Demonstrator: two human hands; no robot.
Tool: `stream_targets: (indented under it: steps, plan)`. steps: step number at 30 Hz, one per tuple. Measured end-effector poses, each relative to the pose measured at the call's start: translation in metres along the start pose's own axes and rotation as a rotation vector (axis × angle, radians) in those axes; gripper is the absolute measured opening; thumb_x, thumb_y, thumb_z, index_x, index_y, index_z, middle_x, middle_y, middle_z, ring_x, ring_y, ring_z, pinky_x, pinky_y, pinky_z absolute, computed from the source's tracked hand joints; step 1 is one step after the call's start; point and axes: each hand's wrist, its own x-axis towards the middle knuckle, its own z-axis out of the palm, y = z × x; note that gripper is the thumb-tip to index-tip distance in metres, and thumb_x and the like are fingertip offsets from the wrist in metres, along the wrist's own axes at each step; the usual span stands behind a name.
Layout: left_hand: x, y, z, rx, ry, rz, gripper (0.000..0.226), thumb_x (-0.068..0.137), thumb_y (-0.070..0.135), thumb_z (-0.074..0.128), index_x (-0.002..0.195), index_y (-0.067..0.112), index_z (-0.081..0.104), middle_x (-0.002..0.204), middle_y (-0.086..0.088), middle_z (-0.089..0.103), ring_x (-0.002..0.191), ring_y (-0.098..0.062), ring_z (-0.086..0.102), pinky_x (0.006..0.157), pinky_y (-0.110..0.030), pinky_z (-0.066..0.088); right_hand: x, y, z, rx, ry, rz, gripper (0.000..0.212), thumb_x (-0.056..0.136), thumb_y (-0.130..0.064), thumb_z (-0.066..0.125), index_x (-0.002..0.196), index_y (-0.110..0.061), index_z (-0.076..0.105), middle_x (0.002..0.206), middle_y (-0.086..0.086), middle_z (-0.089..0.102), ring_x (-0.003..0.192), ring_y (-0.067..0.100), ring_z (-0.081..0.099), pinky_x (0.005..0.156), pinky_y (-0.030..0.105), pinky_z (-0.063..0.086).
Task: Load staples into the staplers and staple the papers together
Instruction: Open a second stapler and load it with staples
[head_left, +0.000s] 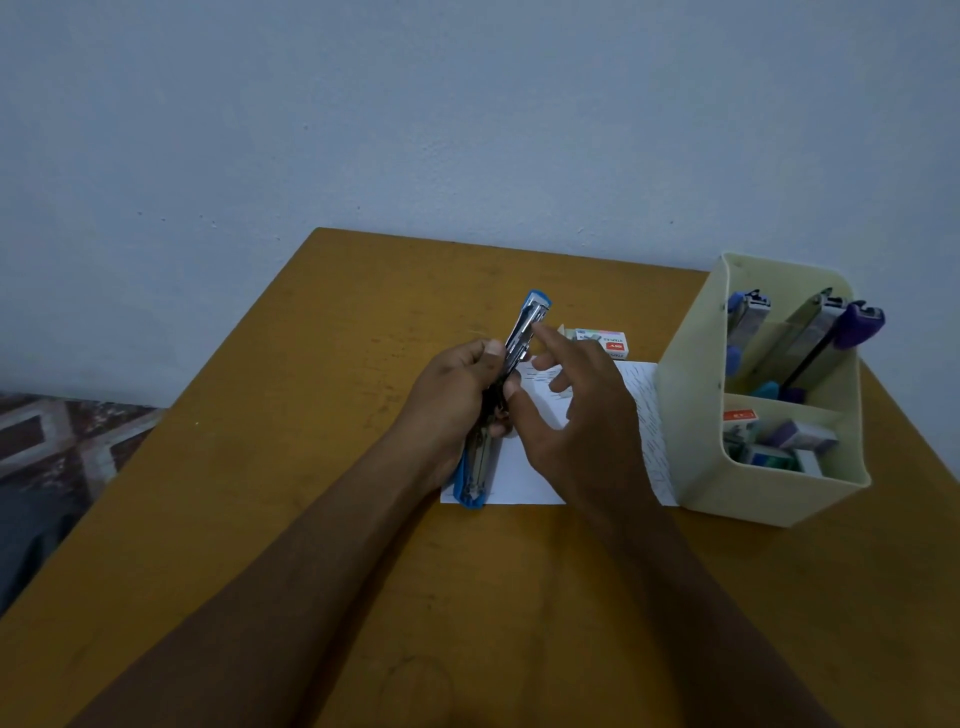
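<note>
Your blue stapler (527, 325) is swung open in mid-air over the middle of the table (311, 415), its nose toward twelve o'clock. Your left hand (457, 387) grips it at the hinge. Your right hand (576, 410) has loose, spread fingers, with the forefinger on the bare steel channel. Whether it carries staples is hidden.

The channel is narrow and slick, so a tilted strip could jam or a brittle strip could snap. The sprung lid could also nip your fingertip. Thin written papers (524, 478) lie beneath. A small card staple box (605, 340) sits at two o'clock and a smooth cream plastic organizer (779, 499) at three.

staple box (605, 343) marked STAPLES, upside down
</note>
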Motion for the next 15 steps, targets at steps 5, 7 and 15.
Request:
stream_targets:
  steps: [5,7,15]
  plan:
    - [0.0002,-0.0009,-0.0004,0.04,0.01,0.01,0.038,0.102,0.027,0.038,0.108,-0.006,0.056,0.067,-0.006,0.05,0.046,-0.01,0.042,0.043,-0.022,0.039,-0.0005,0.0005,-0.0005,-0.008,-0.01,0.0,0.049,0.081,-0.032,0.062,0.126,-0.017,0.052,0.098,-0.004,0.059,0.089,0.01,0.052,0.078,0.023,0.042]
    - [0.0003,-0.0014,-0.0005,0.07,0.017,0.022,0.039,0.102,0.027,0.038,0.108,-0.007,0.056,0.067,-0.006,0.05,0.045,-0.01,0.042,0.043,-0.022,0.039,-0.0006,-0.0001,-0.0001,-0.014,-0.012,0.002,0.05,0.081,-0.033,0.061,0.127,-0.017,0.052,0.099,-0.003,0.059,0.09,0.011,0.052,0.078,0.026,0.044]
    - [-0.0001,-0.0014,-0.0001,0.058,0.026,0.027,0.037,0.103,0.026,0.038,0.101,-0.005,0.057,0.064,-0.005,0.053,0.047,-0.011,0.043,0.043,-0.021,0.04,-0.0002,0.0019,0.0029,-0.154,-0.014,-0.083,0.036,0.087,-0.028,0.056,0.117,-0.009,0.062,0.098,0.006,0.063,0.093,0.019,0.056,0.079,0.026,0.046]
